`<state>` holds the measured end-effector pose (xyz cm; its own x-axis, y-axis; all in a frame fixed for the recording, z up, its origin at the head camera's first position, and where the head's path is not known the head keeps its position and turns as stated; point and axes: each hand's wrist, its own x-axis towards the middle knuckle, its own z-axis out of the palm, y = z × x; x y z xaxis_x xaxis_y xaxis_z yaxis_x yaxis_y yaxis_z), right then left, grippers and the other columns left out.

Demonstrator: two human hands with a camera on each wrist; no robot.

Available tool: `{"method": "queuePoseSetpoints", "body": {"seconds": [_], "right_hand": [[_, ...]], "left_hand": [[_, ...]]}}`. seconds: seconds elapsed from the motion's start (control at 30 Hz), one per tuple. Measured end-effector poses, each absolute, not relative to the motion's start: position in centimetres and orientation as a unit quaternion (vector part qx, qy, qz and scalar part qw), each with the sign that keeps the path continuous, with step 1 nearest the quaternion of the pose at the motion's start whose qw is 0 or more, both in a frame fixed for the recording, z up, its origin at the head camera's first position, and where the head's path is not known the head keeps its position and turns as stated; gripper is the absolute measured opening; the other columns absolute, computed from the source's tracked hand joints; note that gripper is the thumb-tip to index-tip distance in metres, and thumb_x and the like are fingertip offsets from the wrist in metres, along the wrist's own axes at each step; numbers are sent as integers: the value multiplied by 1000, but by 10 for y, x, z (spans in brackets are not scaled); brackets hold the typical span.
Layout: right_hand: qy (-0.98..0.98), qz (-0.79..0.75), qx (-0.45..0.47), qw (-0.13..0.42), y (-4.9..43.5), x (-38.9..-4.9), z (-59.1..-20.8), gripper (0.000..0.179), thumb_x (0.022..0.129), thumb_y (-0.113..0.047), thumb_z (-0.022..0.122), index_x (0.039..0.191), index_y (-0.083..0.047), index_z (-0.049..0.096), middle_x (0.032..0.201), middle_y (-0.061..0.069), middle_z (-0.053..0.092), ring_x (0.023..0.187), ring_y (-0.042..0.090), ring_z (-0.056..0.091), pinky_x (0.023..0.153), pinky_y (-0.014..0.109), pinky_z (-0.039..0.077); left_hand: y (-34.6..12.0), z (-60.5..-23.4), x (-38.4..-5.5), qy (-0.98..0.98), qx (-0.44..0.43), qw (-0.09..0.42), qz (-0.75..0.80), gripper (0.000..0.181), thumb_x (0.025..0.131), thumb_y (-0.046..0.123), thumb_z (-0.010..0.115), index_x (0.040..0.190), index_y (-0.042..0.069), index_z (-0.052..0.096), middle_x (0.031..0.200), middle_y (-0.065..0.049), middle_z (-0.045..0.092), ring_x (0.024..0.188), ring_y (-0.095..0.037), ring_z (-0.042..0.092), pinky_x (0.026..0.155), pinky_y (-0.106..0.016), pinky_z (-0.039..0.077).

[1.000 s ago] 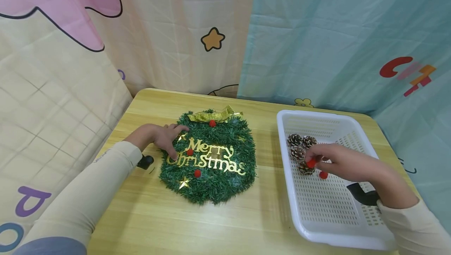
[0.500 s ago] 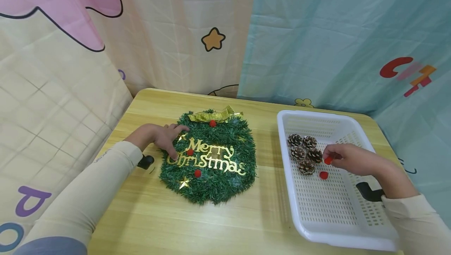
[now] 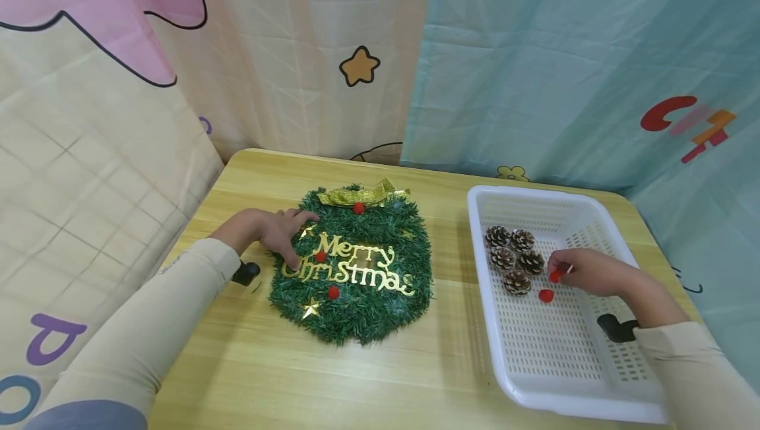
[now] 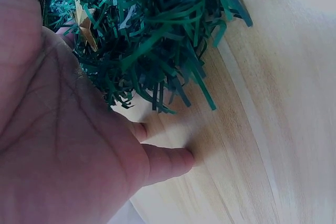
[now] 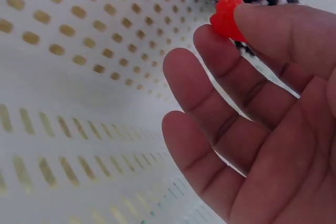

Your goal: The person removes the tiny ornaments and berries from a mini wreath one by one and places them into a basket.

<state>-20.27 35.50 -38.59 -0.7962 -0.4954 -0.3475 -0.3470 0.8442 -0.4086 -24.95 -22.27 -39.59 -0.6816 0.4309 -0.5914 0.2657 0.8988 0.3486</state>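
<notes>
In the head view my left hand (image 3: 282, 235) rests with spread fingers on the left edge of a green tinsel wreath (image 3: 380, 314). The wreath carries gold "Merry Christmas" lettering (image 3: 356, 272), a gold ribbon bow (image 3: 368, 194), gold stars and red berries such as one (image 3: 334, 293) below the lettering. Two fingertips (image 4: 176, 161) reach the tabletop beside the tinsel in the left wrist view. My right hand (image 3: 596, 275), inside a white basket (image 3: 495, 357), pinches a bumpy red artificial berry (image 5: 227, 18) between thumb and finger. Another red berry (image 3: 546, 295) lies on the basket floor just below it.
Several brown, white-tipped pine cones (image 3: 501, 258) sit grouped at the basket's left side. The basket stands on the right of a light wooden table (image 3: 380, 384). Printed curtains (image 3: 534, 74) hang behind and beside the table.
My right hand has moved right, off the pine cones, then slightly lower, with the red berry in its fingers throughout. The cones it covered now show. My left hand and the wreath stay put.
</notes>
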Motion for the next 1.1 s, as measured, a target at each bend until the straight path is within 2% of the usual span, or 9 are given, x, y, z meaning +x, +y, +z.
{"method": "queuePoseSetpoints", "body": {"seconds": [0.47,1.1], "right_hand": [[933,-159,-200,253,358,-205,-403,15,86,5,60,92,-8,63,84,-3,59,77,16,50,68,34,43],[936,-156,-187,253,358,-206,-405,12,88,3,62,94,-8,63,85,-2,59,77,17,50,68,34,43]], "left_hand": [[-223,-398,-251,908,190,352,123,112,79,37,83,160,16,8,159,-30,7,142,-59,3,106,-73,21],[-223,-396,-250,909,191,350,122,113,78,35,84,159,15,8,159,-31,6,141,-59,3,106,-73,21]]}}
